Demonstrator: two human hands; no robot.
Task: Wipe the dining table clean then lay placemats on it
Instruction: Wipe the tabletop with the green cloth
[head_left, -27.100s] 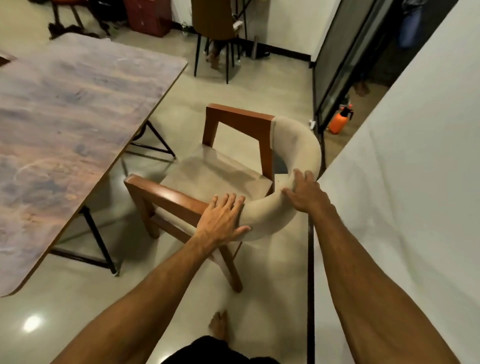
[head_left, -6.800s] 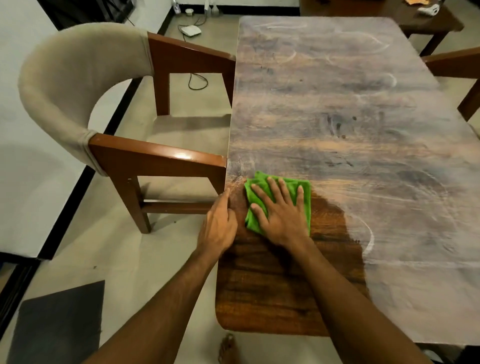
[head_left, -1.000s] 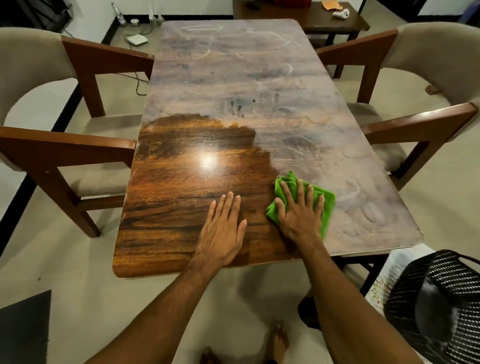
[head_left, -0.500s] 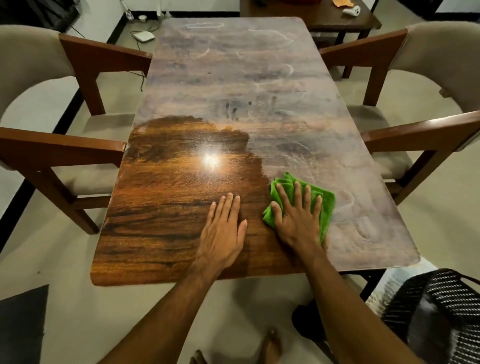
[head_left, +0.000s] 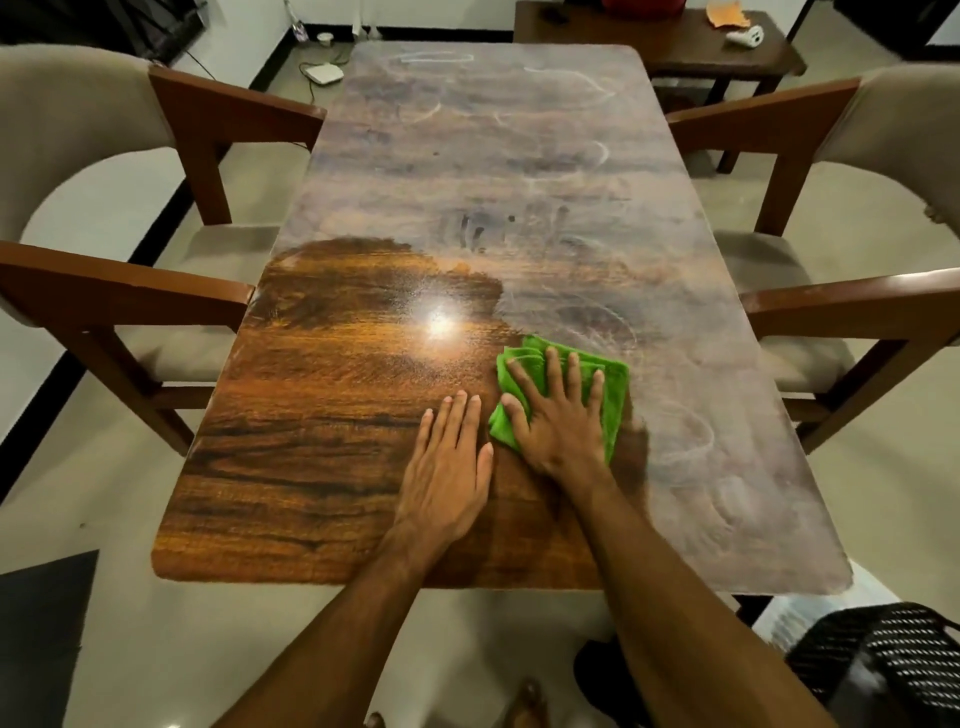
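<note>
A long wooden dining table (head_left: 322, 467) stretches away from me. Its near left part is dark and glossy; the far part and the right side are dull with dust and whitish ring marks. A folded green cloth (head_left: 615, 379) lies on the near middle of the top, at the border of glossy and dusty wood. My right hand (head_left: 558, 415) presses flat on the cloth with fingers spread. My left hand (head_left: 447, 467) rests flat on the bare glossy wood just left of it, holding nothing. No placemats are in view.
Wooden armchairs with beige padding stand at the left (head_left: 124, 280) and right (head_left: 852, 291) sides. A dark side table (head_left: 670, 36) stands beyond the far end. A black mesh basket (head_left: 893, 670) sits on the floor at the near right, and a white box (head_left: 323, 73) with cables at the far left.
My right hand and the cloth have slid a little further away and to the right over the last second. The left hand stays flat beside them. The view has shifted slightly.
</note>
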